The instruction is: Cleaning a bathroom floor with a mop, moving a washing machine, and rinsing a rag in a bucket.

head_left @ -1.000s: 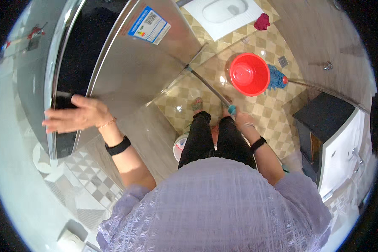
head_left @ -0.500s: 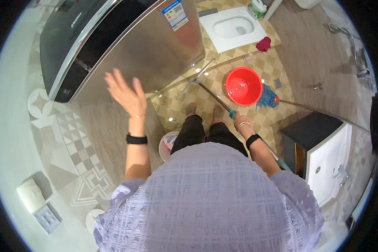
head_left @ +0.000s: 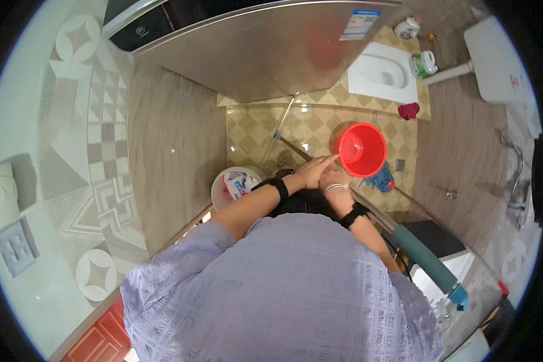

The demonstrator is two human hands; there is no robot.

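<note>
A long-handled floor squeegee (head_left: 291,145) slants across in front of me, its thin blade resting on the wet tiles near the steel-fronted appliance. My left hand (head_left: 312,171) is closed around the handle. Right beside it, my right hand (head_left: 336,178), slightly blurred, also grips the handle; the two hands touch or overlap, and some fingers are hidden. The handle's teal foam end (head_left: 425,256) passes by my right forearm. Just beyond my hands stands a red basin (head_left: 363,151). A blue mop head (head_left: 381,180) lies partly behind it.
A white bin (head_left: 221,192) with wrappers stands left of my legs. The steel-fronted appliance (head_left: 247,57) stands ahead. Farther right are a squat toilet (head_left: 361,84), a green-white jug (head_left: 425,64), a white bottle (head_left: 407,28), a dark red cloth (head_left: 408,111) and a floor drain (head_left: 400,165). A dark cabinet (head_left: 437,232) stands at right.
My left hand has come down from the raised, spread position at left onto the squeegee handle beside my right hand. The view has turned, and the teal handle end shows more.
</note>
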